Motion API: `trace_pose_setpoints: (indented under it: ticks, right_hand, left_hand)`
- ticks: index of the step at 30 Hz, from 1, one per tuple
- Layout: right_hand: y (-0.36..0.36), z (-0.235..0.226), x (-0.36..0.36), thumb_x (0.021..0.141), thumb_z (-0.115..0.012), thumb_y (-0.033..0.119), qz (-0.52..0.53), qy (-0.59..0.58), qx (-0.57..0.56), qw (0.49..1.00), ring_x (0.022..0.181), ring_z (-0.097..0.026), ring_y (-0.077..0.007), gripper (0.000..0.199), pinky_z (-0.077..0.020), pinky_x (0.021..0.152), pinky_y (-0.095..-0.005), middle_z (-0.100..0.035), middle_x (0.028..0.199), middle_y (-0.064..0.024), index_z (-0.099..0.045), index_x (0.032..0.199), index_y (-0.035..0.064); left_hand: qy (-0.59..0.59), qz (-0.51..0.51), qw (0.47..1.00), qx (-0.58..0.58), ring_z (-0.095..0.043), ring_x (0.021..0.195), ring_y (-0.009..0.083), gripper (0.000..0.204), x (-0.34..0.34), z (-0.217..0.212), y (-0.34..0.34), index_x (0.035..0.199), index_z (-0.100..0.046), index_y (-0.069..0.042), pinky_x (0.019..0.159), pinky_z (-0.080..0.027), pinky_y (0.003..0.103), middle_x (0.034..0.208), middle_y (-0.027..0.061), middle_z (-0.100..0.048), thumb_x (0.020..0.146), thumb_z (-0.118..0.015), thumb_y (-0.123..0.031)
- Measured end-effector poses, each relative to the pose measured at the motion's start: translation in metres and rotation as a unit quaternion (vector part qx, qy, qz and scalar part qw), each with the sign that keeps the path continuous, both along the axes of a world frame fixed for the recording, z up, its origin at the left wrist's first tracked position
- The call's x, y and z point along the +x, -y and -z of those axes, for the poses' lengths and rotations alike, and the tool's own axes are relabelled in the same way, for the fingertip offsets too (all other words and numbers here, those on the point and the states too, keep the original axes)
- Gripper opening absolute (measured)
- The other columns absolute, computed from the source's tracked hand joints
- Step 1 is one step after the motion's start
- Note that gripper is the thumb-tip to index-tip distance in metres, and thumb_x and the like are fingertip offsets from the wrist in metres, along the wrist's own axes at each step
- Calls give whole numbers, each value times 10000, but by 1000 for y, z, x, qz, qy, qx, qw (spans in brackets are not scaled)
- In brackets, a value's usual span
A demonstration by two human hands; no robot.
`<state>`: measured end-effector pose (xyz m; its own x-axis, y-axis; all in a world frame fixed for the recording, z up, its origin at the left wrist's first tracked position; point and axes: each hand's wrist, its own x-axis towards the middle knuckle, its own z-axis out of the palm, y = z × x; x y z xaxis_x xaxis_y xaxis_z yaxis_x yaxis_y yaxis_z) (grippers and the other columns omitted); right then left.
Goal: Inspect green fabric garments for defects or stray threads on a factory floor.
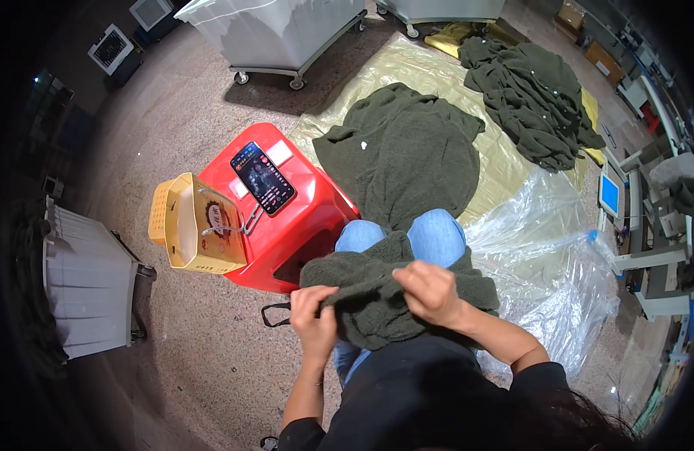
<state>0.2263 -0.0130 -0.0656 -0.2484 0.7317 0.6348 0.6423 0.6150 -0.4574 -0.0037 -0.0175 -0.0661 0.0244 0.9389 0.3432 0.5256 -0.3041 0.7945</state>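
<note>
A dark green fleece garment (pixel 377 319) lies bunched across my lap, over my jeans. My left hand (pixel 314 316) pinches its edge on the left side. A little to the right and slightly higher, my right hand (pixel 429 292) is closed on the same edge, so a stretch of fabric runs between the two. Part of the fleece hangs over my right thigh. Just beyond my knees, a pile of the same green fleece (pixel 399 150) spreads over a yellowish plastic sheet (pixel 362 71).
To my left stands a red plastic stool (pixel 309 199) bearing a lit phone (pixel 263 178) and a yellow carton (pixel 183 233). Another green fleece heap (pixel 523 98) lies far right. Clear plastic film (pixel 542 263) covers the right floor. Wheeled grey bins (pixel 275 37) stand ahead and left.
</note>
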Motion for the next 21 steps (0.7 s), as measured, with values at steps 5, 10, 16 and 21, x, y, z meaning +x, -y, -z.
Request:
trace_pose_setpoints:
  ticks: [5,10,16,21]
  right_hand:
    - [-23,-14,29,658,-489,-64,-73,-321,-424,844,589,-404,-50,372,-331,571,-200,-497,1066,-35,-604,1003,10]
    - [-31,-62,2,772,-684,312,-123,-106,-289,943,1128,-533,-311,505,-463,847,-383,-509,1186,-133,-579,1217,101]
    - [-38,-46,-10,875,-620,191,-223,-68,-322,918,736,-619,-300,165,-460,636,-398,-608,809,-135,-597,908,32]
    - [-30,-32,-20,881,-611,167,-139,-177,-324,919,638,-600,-319,170,-455,589,-383,-598,710,-158,-583,864,1]
  left_hand:
    - [490,27,804,-336,-638,791,113,180,-32,7,4,1020,-635,41,743,-508,248,905,64,-680,871,-662,-56]
    - [399,62,845,-352,-592,713,50,107,4,-19,-4,888,-668,12,664,-480,188,825,17,-666,810,-738,-12]
    - [336,138,857,-365,-614,721,72,167,10,-24,-7,952,-661,17,665,-497,204,860,35,-676,805,-733,-14]
    - [444,101,807,-376,-613,774,74,153,13,-16,-5,975,-676,31,703,-486,197,882,38,-681,828,-707,1]
